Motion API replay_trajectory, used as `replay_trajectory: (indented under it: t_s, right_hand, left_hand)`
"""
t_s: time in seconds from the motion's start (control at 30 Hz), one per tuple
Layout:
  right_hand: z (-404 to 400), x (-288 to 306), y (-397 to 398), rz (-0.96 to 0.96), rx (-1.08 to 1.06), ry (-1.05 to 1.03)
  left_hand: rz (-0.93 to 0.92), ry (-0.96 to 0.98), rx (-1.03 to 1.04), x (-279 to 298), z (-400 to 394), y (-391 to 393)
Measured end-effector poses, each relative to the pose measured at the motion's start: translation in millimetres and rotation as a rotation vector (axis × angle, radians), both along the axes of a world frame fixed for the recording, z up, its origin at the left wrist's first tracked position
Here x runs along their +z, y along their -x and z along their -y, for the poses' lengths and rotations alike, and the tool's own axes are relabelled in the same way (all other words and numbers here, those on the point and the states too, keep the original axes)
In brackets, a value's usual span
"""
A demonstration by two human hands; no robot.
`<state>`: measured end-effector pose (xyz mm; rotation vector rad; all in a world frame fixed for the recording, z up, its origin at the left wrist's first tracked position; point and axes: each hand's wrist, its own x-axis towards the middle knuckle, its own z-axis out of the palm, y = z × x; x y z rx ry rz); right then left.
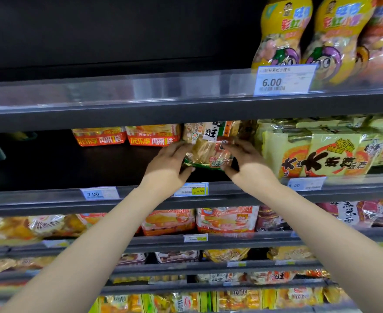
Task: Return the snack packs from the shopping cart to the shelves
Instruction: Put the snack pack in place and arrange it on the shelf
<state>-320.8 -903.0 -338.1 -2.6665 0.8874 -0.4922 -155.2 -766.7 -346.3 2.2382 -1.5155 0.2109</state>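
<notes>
A clear snack pack of pale rice crackers with a green bottom edge sits at the front of the second shelf, between orange packs and yellow-green packs. My left hand grips its left side, thumb under the bottom edge. My right hand grips its right side, fingers curled over the wrapper. Both forearms reach up from below. The shopping cart is out of view.
Orange packs lie left of the held pack, with dark bare shelf further left. Yellow-green packs crowd the right. Yellow bottle-shaped bags stand on the top shelf at right. Lower shelves hold several more snack packs.
</notes>
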Motion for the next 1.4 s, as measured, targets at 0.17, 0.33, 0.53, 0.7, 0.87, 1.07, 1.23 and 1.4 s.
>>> replay_trajectory:
  t_s: [0.17, 0.33, 0.53, 0.7, 0.87, 1.07, 1.23, 1.4]
  right_hand:
    - [1.6, 3.2, -10.5, -0.038, 0.000, -0.013]
    - [-9.0, 0.3, 8.1, -0.046, 0.079, 0.097]
    - [-1.6, 1.1, 6.1, -0.276, 0.131, 0.042]
    - [4.5, 2.6, -12.8, -0.421, 0.062, 0.036]
    - [7.5, 1.0, -23.4, -0.403, 0.018, 0.036]
    - [1.3, 5.5, -11.6, -0.336, 0.072, 0.091]
    - [-25.4, 14.8, -0.8, -0.153, 0.181, 0.146]
    - [-77.0, 22.0, -9.5, -0.079, 0.378, 0.149]
  left_hand:
    - [-0.104, -0.175, 0.040, 4.0, 13.2, -2.2]
    - [-0.185, -0.257, 0.056, 1.5, 16.5, -7.5]
    - [-0.269, -0.314, -0.009, 5.1, 21.9, -12.0]
    - [-0.242, -0.330, -0.076, 6.5, 27.1, -12.0]
    - [-0.217, -0.293, -0.095, 6.2, 27.2, -8.8]
    - [-0.129, -0.289, -0.044, 14.0, 10.8, -0.6]
    - [0.005, -0.145, 0.004, 17.1, -38.1, 12.1]
    - [0.113, -0.070, 0.032, 9.1, -115.1, 17.7]
